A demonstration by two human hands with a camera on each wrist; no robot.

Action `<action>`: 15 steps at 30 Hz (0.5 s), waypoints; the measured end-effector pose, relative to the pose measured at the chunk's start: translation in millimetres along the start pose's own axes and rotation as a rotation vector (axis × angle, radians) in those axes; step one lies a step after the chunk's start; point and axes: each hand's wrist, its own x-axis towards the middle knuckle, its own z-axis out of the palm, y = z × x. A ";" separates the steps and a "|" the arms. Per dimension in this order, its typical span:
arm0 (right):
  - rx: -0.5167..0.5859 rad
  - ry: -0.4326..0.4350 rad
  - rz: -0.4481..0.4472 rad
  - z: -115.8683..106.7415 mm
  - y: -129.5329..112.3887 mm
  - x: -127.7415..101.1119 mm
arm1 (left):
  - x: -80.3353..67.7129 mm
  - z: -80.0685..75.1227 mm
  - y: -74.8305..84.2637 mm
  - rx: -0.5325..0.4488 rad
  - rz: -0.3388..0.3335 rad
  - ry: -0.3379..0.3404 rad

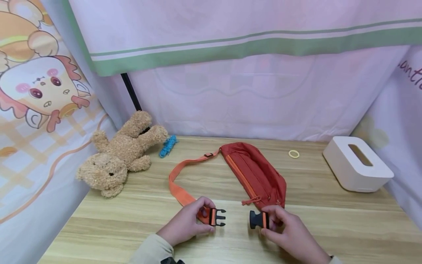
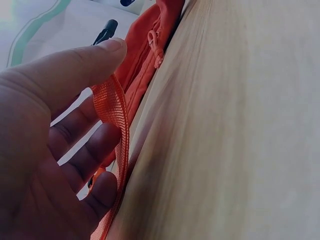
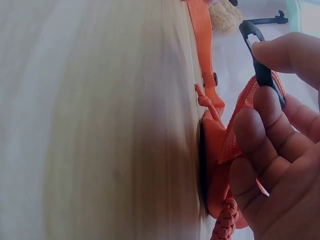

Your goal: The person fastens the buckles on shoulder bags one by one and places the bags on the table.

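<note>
Toward the near edge of the wood-grained desk (image 1: 333, 231), the left hand (image 1: 189, 223) pinches the pronged buckle half (image 1: 213, 217) and the right hand (image 1: 292, 231) the socket half (image 1: 255, 219), apparently aligning them for a straight push, the red bag (image 1: 258, 170) lying nearer the back edge, before pale curtains (image 1: 244, 84).

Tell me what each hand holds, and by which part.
Left hand: the pronged buckle half, by its strap end. Right hand: the socket half, by its strap end.

Red bag (image 1: 254, 170), orange strap (image 1: 174, 179), black buckle halves (image 1: 214, 217) (image 1: 255, 220); tan bear (image 1: 122, 149) at the wood-grained bench (image 1: 125, 220)'s left edge, white box (image 1: 353, 169) near its right.
</note>
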 end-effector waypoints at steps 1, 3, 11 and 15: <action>-0.001 0.000 -0.001 0.3 -0.5 0.2 | 0.0 0.0 0.0 -0.001 0.000 0.000; 0.002 0.001 -0.012 1.0 -1.2 0.6 | -0.1 0.1 -0.2 0.000 0.000 -0.001; -0.003 -0.005 -0.052 4.7 -2.8 2.6 | -0.5 0.3 -0.8 0.009 0.009 0.005; 0.002 -0.007 -0.063 6.2 -4.6 4.2 | -0.7 0.1 -0.1 0.003 0.007 0.007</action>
